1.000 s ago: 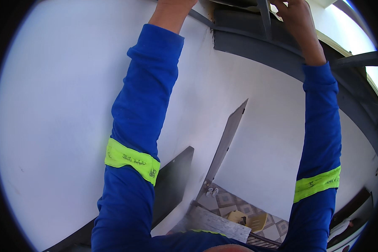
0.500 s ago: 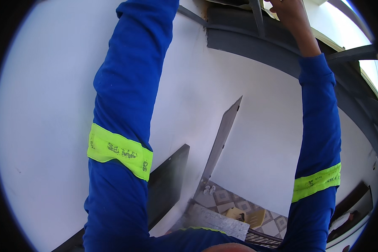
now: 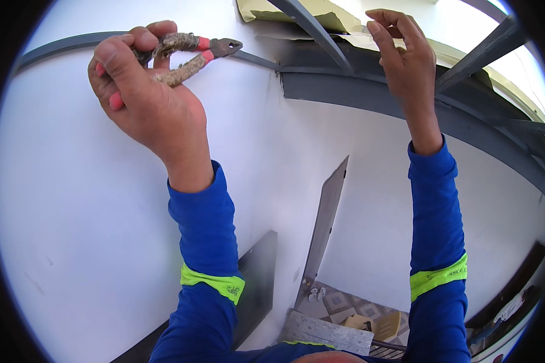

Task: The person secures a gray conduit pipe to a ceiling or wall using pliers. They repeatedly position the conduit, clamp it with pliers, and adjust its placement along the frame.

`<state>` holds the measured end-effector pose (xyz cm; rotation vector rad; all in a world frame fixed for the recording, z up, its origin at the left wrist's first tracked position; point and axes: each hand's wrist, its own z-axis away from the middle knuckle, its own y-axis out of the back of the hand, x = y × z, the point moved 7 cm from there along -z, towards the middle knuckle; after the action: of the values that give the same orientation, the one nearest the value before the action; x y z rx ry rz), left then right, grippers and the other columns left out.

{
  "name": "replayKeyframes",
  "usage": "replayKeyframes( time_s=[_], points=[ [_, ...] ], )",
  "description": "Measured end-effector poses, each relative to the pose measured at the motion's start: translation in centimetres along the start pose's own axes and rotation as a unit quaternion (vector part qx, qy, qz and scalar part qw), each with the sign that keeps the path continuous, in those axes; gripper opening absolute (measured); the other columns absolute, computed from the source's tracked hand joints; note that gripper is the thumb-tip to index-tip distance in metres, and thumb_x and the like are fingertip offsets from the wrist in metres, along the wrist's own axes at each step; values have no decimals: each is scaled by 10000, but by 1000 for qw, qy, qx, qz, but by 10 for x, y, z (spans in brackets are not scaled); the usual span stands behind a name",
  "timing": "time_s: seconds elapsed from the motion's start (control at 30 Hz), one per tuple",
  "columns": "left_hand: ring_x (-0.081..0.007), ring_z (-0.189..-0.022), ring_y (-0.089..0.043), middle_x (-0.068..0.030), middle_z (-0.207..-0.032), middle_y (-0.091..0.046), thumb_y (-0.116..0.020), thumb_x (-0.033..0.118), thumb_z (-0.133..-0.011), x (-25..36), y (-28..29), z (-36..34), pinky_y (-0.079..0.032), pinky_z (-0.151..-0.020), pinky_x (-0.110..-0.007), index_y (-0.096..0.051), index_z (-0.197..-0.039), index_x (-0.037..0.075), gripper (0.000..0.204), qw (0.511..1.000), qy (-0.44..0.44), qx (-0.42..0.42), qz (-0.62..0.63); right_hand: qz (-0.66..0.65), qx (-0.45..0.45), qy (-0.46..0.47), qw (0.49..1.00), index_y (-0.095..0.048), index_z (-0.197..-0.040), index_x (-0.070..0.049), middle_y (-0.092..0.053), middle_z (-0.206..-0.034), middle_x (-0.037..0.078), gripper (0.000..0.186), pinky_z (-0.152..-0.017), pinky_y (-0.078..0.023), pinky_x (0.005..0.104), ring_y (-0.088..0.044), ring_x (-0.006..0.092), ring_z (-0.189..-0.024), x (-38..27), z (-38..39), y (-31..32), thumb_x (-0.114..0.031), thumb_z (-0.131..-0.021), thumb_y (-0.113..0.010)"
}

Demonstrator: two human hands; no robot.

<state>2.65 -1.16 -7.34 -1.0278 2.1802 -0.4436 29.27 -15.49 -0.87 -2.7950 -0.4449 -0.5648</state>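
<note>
Head view: the left hand [image 3: 157,112] holds red-ended pliers [image 3: 188,71] by the handles, thumb on the near side and fingers behind, up before the white wall [image 3: 103,212]. The nose points right, clear of the fingers, likely because this hold leaves the metal end free. Frayed wrapping covers the handles, perhaps as padding. The right hand [image 3: 409,60] is raised, fingers bent and thumb near the forefinger; whether it pinches something thin, I cannot tell. Around it are a slanting grey bar [image 3: 315,30], a dark grey beam [image 3: 339,91] seemingly bearing the bars, and a yellowish sheet [image 3: 284,17]. Far below stands a yellow chair [image 3: 388,325].
</note>
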Motion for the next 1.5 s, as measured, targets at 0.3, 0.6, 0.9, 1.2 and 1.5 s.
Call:
replayKeyframes(
  time_s=[0.3,0.6,0.9,1.2,1.5],
  points=[
    [-272,-928,-637,-77,-924,-634,-808,316,-877,47,-40,191,-513,-976,-515,-582,-973,96,330,943,47,-316,-93,-597,-221,-595,490,-455,-1453,3,-616,-1299,166,856,-976,-533,399,-631,248,-1165,-106,230,-37,-720,-1039,-258],
    [-317,-1326,-492,-66,-1317,-572,-904,495,-685,71,-51,270,-408,-1105,-528,-648,-1072,160,573,832,144,-534,-51,-609,-62,-686,392,-466,-1448,-8,-599,-1195,142,749,-1015,-518,417,-601,291,-1168,-83,271,13,-639,-1063,-342],
    [-282,-1095,-693,-137,-1087,-695,-871,258,-837,-25,-25,163,-555,-969,-424,-671,-1092,12,407,931,192,-270,-152,-532,45,-666,521,-411,-1485,22,-560,-1075,59,685,-758,-510,305,-557,148,-928,-65,282,46,-538,-1090,-408],
    [-330,-1108,-610,-145,-1048,-684,-806,285,-811,-140,-100,67,-391,-1083,-520,-673,-1108,13,424,748,-315,-271,-519,-471,-62,-625,619,-361,-1536,17,-580,-1073,79,632,-700,-504,279,-559,120,-867,-65,276,61,-396,-1076,-495],
    [-276,-1049,-596,-84,-1017,-644,-833,225,-754,-145,-100,64,-393,-963,-454,-699,-1023,62,341,800,-238,-295,-465,-263,-110,-363,887,-476,-1449,-12,-633,-1008,89,678,-660,-507,243,-599,99,-769,-26,132,54,-305,-904,-752]
  ],
)
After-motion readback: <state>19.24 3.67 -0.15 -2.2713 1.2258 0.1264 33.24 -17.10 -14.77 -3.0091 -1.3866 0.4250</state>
